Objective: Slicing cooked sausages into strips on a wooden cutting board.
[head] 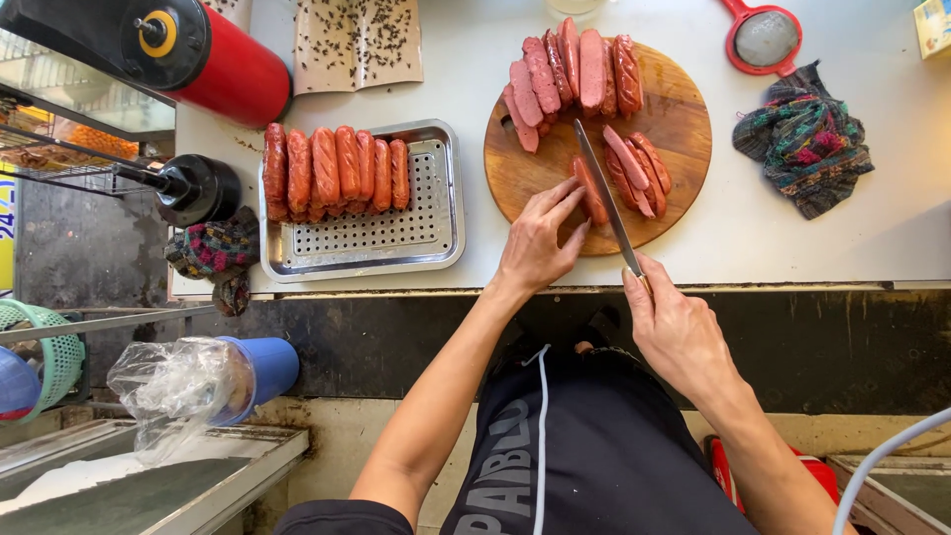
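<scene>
My left hand (536,241) presses down on a red sausage (591,191) lying on the round wooden cutting board (684,119). In my right hand (677,331) is a knife (604,195), its blade laid lengthwise along that sausage. Split sausage halves (639,171) rest just right of the blade. Several more halved sausages (570,69) line the board's far edge. A perforated metal tray (396,233) to the left holds a row of whole sausages (332,170).
A red squeeze bottle (213,64) and a black-capped bottle (198,188) lie at far left. Patterned cloths sit at the right (804,139) and the left edge (213,253). A red strainer (763,38) sits at the back. A blue cup in plastic (223,376) stands below the counter.
</scene>
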